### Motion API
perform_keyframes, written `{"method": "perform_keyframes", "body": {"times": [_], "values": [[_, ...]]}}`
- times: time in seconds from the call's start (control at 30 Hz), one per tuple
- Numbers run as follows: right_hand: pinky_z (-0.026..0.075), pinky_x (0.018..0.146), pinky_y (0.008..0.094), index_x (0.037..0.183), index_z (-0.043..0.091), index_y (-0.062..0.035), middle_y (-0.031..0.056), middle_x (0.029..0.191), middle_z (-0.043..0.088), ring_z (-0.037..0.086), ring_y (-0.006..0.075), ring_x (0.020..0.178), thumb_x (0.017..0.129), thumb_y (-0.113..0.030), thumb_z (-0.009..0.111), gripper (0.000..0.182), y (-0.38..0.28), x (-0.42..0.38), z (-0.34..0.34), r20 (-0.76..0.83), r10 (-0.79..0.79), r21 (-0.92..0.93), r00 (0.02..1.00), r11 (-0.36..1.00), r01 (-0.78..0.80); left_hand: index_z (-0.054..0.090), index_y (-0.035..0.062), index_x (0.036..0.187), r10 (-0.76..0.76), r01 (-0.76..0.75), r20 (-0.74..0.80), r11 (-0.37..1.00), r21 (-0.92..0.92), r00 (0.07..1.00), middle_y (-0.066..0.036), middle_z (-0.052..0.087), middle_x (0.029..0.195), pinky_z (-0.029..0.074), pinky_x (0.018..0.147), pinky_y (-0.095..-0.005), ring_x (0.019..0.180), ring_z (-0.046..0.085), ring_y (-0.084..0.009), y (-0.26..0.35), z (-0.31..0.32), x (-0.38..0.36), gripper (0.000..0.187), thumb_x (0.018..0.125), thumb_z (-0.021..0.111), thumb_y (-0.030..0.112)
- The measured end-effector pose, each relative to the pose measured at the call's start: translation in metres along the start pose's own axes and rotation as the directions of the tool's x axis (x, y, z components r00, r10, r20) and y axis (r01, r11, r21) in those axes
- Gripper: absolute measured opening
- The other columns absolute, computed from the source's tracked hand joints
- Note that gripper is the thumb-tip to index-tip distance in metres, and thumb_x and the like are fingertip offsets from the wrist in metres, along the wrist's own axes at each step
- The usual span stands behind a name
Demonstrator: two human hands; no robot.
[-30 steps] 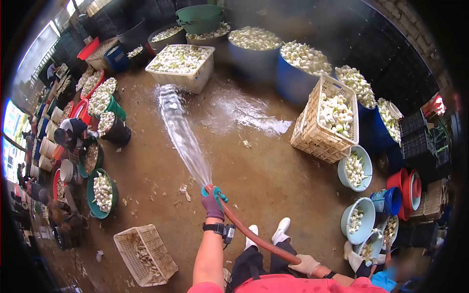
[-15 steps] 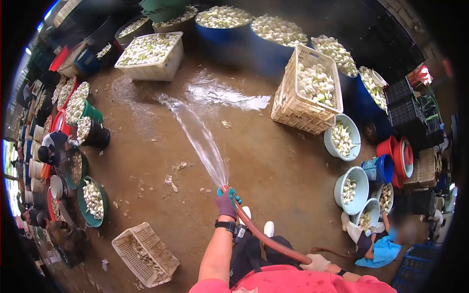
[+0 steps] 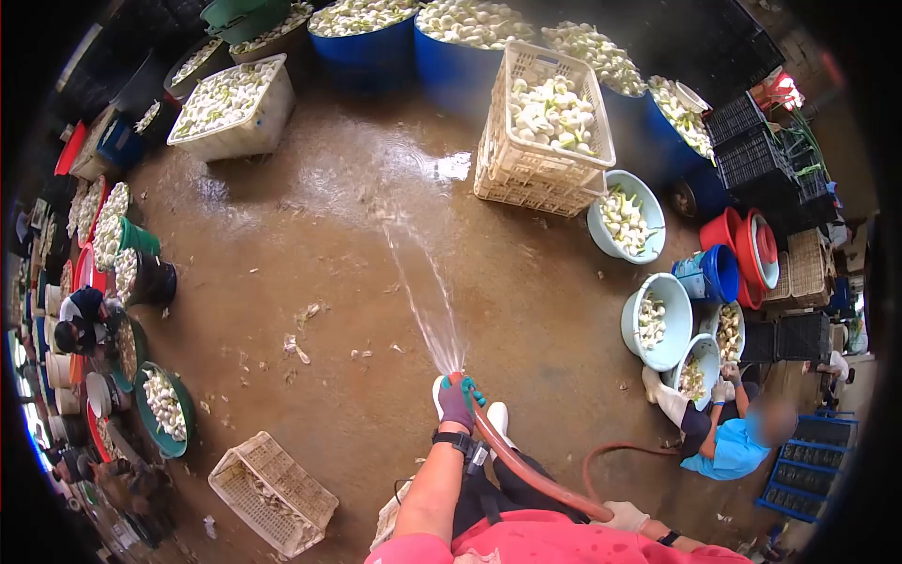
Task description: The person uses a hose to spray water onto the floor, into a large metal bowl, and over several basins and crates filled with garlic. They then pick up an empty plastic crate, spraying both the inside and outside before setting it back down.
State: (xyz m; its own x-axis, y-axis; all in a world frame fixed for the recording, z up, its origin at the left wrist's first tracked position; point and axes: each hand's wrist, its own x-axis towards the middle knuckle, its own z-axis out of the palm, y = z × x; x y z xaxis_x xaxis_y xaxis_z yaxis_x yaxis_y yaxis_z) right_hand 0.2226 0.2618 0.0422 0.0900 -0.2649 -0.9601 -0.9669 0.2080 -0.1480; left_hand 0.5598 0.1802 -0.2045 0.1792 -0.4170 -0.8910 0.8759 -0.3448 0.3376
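A red hose (image 3: pixel 526 470) runs from the lower right up to the middle of the view. My left hand (image 3: pixel 458 399), in a purple and teal glove, is closed around its front end. A spray of water (image 3: pixel 421 291) fans forward from there onto the wet brown floor (image 3: pixel 357 254). Farther back, my right hand (image 3: pixel 624 517), in a pale glove, grips the hose near my side. Part of that hand is covered by the hose and sleeve. Below my left hand, my white boots (image 3: pixel 498 420) show on the floor.
Stacked cream crates (image 3: pixel 526 169) and light blue basins (image 3: pixel 667 343) of white bulbs stand at right. A white tub (image 3: pixel 246 122) and blue drums (image 3: pixel 451 70) line the back. A cream crate (image 3: pixel 246 512) lies lower left. A person in blue (image 3: pixel 723 453) sits by the basins.
The view has shifted, so the crates and basins appear farther left. The water now lands nearer the middle of the view. My hands keep hold of the hose, and more of its trailing loop shows.
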Motion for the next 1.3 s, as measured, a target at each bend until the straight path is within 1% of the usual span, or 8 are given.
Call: {"method": "perform_keyframes", "body": {"times": [0.23, 0.57, 0.67, 0.73, 0.9, 1.13, 1.23, 1.3], "values": [[0.047, 0.075, 0.0366, 0.093, 0.060, -0.0039, 0.0194, 0.088, 0.063, 0.060, 0.0335, 0.087, 0.072, -0.045, 0.063, 0.047, -0.010, 0.024, -0.018, -0.014, -0.086, -0.041, 0.996, 0.996, 0.085, 0.040, 0.0121, 0.085, 0.162, -0.171, -0.120, 0.983, -0.067, 0.979, -0.004, 0.047, 0.063, 0.044, 0.038, -0.0318, 0.044, 0.048, -0.0178, 0.020, -0.012, 0.003, 0.011, 0.086, 0.050, 0.018], [0.047, 0.073, 0.0363, 0.090, 0.059, -0.0030, 0.0189, 0.085, 0.062, 0.060, 0.0331, 0.084, 0.073, -0.039, 0.064, 0.041, -0.013, 0.060, -0.038, -0.049, -0.286, -0.102, 0.957, 0.955, 0.280, 0.043, 0.0111, 0.080, 0.419, -0.441, -0.138, 0.855, -0.274, 0.898, -0.004, 0.046, 0.062, 0.043, 0.040, -0.0330, 0.046, 0.048, -0.0180, 0.062, -0.042, -0.035, 0.011, 0.078, 0.054, 0.009], [0.047, 0.072, 0.0342, 0.090, 0.059, -0.0027, 0.0160, 0.084, 0.063, 0.061, 0.0285, 0.082, 0.073, -0.037, 0.065, 0.039, -0.001, 0.059, -0.042, 0.018, -0.221, -0.095, 0.975, 0.970, 0.222, 0.044, 0.0115, 0.081, 0.365, -0.416, -0.211, 0.857, -0.303, 0.907, -0.004, 0.047, 0.062, 0.043, 0.040, -0.0337, 0.046, 0.048, -0.0184, 0.032, -0.056, -0.035, 0.010, 0.078, 0.054, 0.011], [0.045, 0.068, 0.0281, 0.086, 0.060, -0.0050, 0.0033, 0.073, 0.060, 0.056, 0.0123, 0.072, 0.072, -0.026, 0.068, 0.026, 0.005, 0.050, -0.046, 0.005, -0.221, -0.035, 0.975, 0.975, 0.221, 0.045, 0.0116, 0.077, 0.334, -0.400, -0.259, 0.876, -0.269, 0.906, -0.004, 0.048, 0.061, 0.044, 0.040, -0.0349, 0.046, 0.049, -0.0194, 0.006, -0.059, -0.035, 0.009, 0.079, 0.054, 0.014], [0.046, 0.072, 0.0284, 0.092, 0.061, -0.0034, 0.0088, 0.080, 0.063, 0.059, 0.0152, 0.078, 0.072, -0.034, 0.068, 0.037, 0.072, 0.055, -0.052, 0.119, -0.116, -0.093, 0.986, 0.988, 0.127, 0.045, 0.0105, 0.076, 0.172, -0.272, -0.307, 0.906, -0.323, 0.936, -0.004, 0.046, 0.057, 0.043, 0.040, -0.0351, 0.044, 0.048, -0.0204, -0.072, -0.070, -0.030, 0.009, 0.079, 0.053, 0.014], [0.045, 0.073, 0.0280, 0.092, 0.062, -0.0054, 0.0065, 0.079, 0.062, 0.058, 0.0141, 0.078, 0.070, -0.039, 0.068, 0.040, 0.080, 0.024, -0.070, 0.143, -0.011, -0.150, 0.990, 0.988, 0.033, 0.043, 0.0102, 0.074, -0.049, -0.047, -0.197, 0.890, -0.454, 0.979, -0.005, 0.044, 0.056, 0.040, 0.039, -0.0356, 0.043, 0.046, -0.0210, -0.180, -0.090, -0.007, 0.014, 0.084, 0.048, 0.018], [0.043, 0.069, 0.0273, 0.092, 0.061, -0.0042, 0.0016, 0.076, 0.058, 0.053, 0.0118, 0.075, 0.072, -0.035, 0.069, 0.038, 0.072, 0.030, -0.072, 0.226, 0.088, -0.257, 0.970, 0.966, -0.028, 0.042, 0.0099, 0.074, -0.054, -0.082, -0.259, 0.871, -0.485, 0.964, -0.005, 0.044, 0.055, 0.040, 0.040, -0.0353, 0.044, 0.046, -0.0208, -0.182, -0.095, -0.014, 0.014, 0.084, 0.048, 0.018], [0.044, 0.071, 0.0280, 0.093, 0.061, -0.0044, 0.0034, 0.078, 0.060, 0.055, 0.0131, 0.076, 0.071, -0.035, 0.069, 0.039, 0.067, 0.034, -0.065, 0.200, 0.035, -0.139, 0.979, 0.990, -0.007, 0.043, 0.0104, 0.073, -0.064, -0.072, -0.235, 0.847, -0.527, 0.970, -0.004, 0.044, 0.055, 0.040, 0.039, -0.0351, 0.043, 0.045, -0.0205, -0.175, -0.108, -0.013, 0.014, 0.083, 0.048, 0.019]]}}
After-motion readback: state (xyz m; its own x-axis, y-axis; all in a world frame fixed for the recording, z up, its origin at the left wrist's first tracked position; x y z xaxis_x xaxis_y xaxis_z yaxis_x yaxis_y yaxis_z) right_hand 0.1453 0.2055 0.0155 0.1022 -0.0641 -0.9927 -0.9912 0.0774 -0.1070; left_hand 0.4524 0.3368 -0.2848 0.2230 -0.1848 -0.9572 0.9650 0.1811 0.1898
